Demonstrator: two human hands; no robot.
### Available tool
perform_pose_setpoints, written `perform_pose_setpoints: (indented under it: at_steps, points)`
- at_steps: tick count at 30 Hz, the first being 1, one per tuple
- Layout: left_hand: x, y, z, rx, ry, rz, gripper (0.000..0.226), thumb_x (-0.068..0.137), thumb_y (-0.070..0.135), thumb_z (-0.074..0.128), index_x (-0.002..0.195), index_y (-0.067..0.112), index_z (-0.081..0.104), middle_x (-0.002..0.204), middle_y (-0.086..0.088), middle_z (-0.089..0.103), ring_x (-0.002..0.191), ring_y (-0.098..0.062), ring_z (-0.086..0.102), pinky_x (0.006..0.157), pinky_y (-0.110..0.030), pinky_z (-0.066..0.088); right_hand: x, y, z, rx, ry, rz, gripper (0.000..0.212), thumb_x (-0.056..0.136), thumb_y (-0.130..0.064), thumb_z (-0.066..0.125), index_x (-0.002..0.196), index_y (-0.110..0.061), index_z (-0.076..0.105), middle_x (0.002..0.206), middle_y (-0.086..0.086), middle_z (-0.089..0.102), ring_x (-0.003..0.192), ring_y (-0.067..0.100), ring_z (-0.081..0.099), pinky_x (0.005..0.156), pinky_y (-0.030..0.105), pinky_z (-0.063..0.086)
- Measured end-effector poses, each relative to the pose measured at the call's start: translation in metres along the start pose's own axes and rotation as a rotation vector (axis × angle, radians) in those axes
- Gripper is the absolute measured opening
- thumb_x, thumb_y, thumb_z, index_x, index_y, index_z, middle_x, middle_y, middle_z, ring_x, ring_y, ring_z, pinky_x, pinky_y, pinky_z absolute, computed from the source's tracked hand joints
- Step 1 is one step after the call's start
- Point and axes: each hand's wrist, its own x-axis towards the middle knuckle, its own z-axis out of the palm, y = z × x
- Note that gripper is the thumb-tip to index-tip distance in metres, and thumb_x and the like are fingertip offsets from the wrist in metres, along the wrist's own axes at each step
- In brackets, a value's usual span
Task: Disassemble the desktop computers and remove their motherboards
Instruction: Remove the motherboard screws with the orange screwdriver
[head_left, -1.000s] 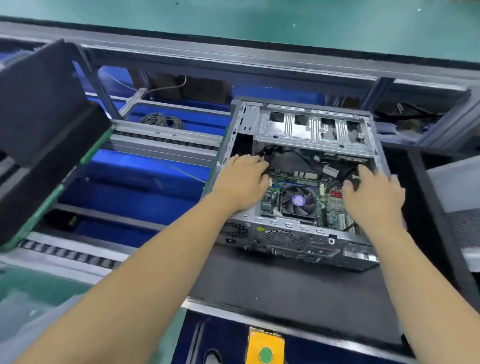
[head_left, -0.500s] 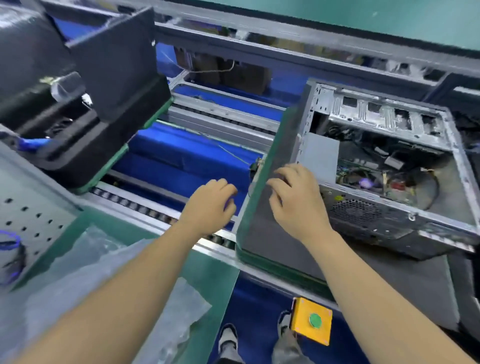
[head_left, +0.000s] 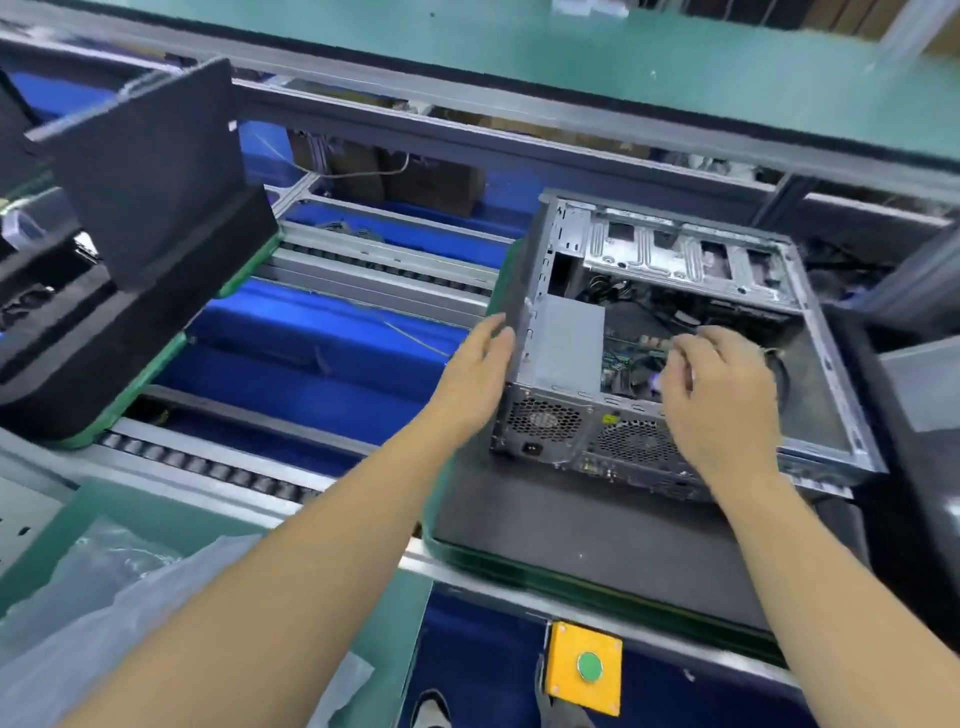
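Observation:
An open desktop computer case lies on its side on a black foam pallet, its rear vents facing me. Inside I see the grey power supply, black cables and a strip of the green motherboard. My left hand lies flat with straight fingers against the case's left outer wall. My right hand reaches over the rear edge into the case, fingers curled above the motherboard; what they hold, if anything, is hidden.
A second black foam pallet with an upright foam panel sits left on the roller conveyor. Blue trays lie under the rollers. A yellow box with a green button hangs below the bench edge. Clear plastic bags lie at lower left.
Both hands left the pallet's left edge. My left hand went to the case's outer wall and my right hand went into the case. The view swung right.

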Motion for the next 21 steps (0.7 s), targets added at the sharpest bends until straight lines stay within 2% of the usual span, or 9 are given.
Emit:
perform_pose_setpoints:
  at_steps: [1,3,6,7,10,16,21]
  points:
    - [0.014,0.016,0.012,-0.007,0.020,-0.028,0.053,0.099,0.052,0.035,0.143,0.025,0.047,0.143,0.006,0.053,0.133,-0.016,0.046,0.107,-0.035,0.038,0.007,0.019,-0.008,-0.062,0.000,0.105,0.030,0.095,-0.017,0.053,0.113,0.000,0.070,0.115,0.025,0.064,0.106,0.045,0.057,0.087,0.051,0.049]
    - [0.035,0.039,0.034,0.135,0.045,-0.073,0.051,0.102,0.047,0.033,0.138,0.013,0.047,0.134,-0.001,0.057,0.127,-0.028,0.048,0.099,-0.039,0.042,0.017,0.059,-0.024,-0.204,-0.074,0.332,0.032,0.093,-0.020,0.057,0.117,-0.002,0.066,0.119,0.030,0.058,0.108,0.050,0.052,0.088,0.057,0.045]
    - [0.041,0.044,0.052,0.534,0.064,-0.108,0.060,0.106,0.041,0.031,0.155,0.008,0.020,0.153,-0.016,0.039,0.132,-0.041,0.045,0.103,-0.050,0.041,0.018,0.108,-0.039,-0.244,-0.289,0.554,0.036,0.097,-0.030,0.050,0.124,-0.006,0.054,0.122,0.034,0.052,0.108,0.055,0.050,0.090,0.060,0.044]
    - [0.039,0.041,0.055,0.634,0.098,-0.097,0.059,0.106,0.039,0.029,0.155,0.008,0.017,0.155,-0.017,0.036,0.130,-0.043,0.046,0.099,-0.050,0.043,0.016,0.119,-0.040,-0.203,-0.376,0.595,0.037,0.100,-0.034,0.046,0.127,-0.008,0.049,0.122,0.034,0.052,0.107,0.054,0.051,0.089,0.058,0.046]
    - [0.039,0.039,0.063,0.788,0.191,-0.077,0.056,0.107,0.037,0.027,0.155,0.010,0.018,0.153,-0.017,0.037,0.122,-0.045,0.052,0.082,-0.047,0.041,0.016,0.138,-0.033,-0.102,-0.509,0.629,0.039,0.104,-0.039,0.039,0.132,-0.013,0.038,0.116,0.034,0.057,0.101,0.050,0.057,0.079,0.047,0.042]
    - [0.041,0.045,0.076,0.885,0.214,-0.094,0.056,0.107,0.038,0.024,0.156,0.011,0.015,0.152,-0.017,0.038,0.121,-0.045,0.052,0.086,-0.050,0.044,0.024,0.161,-0.021,-0.158,-0.513,0.580,0.036,0.105,-0.034,0.033,0.128,-0.007,0.037,0.113,0.033,0.059,0.099,0.050,0.058,0.072,0.046,0.038]
    - [0.046,0.049,0.085,0.873,0.202,-0.092,0.058,0.106,0.037,0.025,0.157,0.011,0.015,0.152,-0.015,0.039,0.121,-0.041,0.053,0.085,-0.047,0.045,0.029,0.175,-0.018,-0.189,-0.483,0.564,0.027,0.105,-0.035,0.032,0.114,-0.010,0.037,0.108,0.031,0.060,0.092,0.047,0.057,0.070,0.045,0.039]
